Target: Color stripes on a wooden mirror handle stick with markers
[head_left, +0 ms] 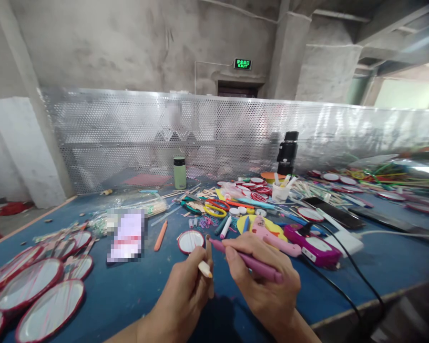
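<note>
My left hand (186, 281) is closed around a flat wooden stick (209, 257), held upright. A white, pen-like piece with a yellowish end (204, 268) also sticks out between its fingers. My right hand (266, 276) grips a purple marker-like pen (255, 265), its tip pointing left at the stick's upper end. Whether the tip touches the stick is hard to tell. Just beyond my left fingers lies a small round red-rimmed disc (190, 242). A pink glue gun (271, 236) rests beyond my right hand, beside a purple box-shaped device (316, 247).
Red-rimmed discs (52, 309) pile up at left, near a phone (127, 238) and an orange stick (160, 236). Scissors (216, 208), a green bottle (179, 173), a black thermos (288, 155) and a cup of pens (280, 192) stand or lie farther back. Black cables (343, 293) hang at right.
</note>
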A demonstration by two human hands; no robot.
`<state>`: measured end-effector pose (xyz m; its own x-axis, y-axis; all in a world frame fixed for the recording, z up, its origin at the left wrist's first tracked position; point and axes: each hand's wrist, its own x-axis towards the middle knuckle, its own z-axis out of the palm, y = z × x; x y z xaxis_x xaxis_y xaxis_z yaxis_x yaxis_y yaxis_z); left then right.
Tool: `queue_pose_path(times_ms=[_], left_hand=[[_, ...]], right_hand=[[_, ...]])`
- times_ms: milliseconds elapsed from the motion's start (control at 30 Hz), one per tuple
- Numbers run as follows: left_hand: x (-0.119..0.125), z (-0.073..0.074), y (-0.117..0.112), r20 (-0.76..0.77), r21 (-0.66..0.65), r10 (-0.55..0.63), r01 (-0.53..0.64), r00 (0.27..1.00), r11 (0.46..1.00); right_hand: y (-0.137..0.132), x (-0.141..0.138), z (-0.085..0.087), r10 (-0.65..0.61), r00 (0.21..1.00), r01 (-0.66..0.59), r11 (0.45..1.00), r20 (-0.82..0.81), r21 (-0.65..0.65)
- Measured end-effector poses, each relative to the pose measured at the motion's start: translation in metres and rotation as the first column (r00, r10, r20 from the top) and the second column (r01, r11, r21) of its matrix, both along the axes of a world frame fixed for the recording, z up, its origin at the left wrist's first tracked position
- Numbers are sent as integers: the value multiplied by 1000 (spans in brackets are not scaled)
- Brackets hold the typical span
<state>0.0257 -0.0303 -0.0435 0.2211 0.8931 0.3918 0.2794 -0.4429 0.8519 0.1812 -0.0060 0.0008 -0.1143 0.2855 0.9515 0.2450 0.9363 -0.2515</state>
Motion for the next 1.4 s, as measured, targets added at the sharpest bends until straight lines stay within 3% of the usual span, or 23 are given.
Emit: queue_pose_path(times_ms=[667,1400], left_hand=[[1,7,-1,29,10,-10,9,1000,1000],[0,-1,1,41,-9,-5,6,999,1000]], right_hand=[[0,-1,1,-41,998,41,999,-37,15],[0,-1,1,-26,999,25,1000,-35,-15]])
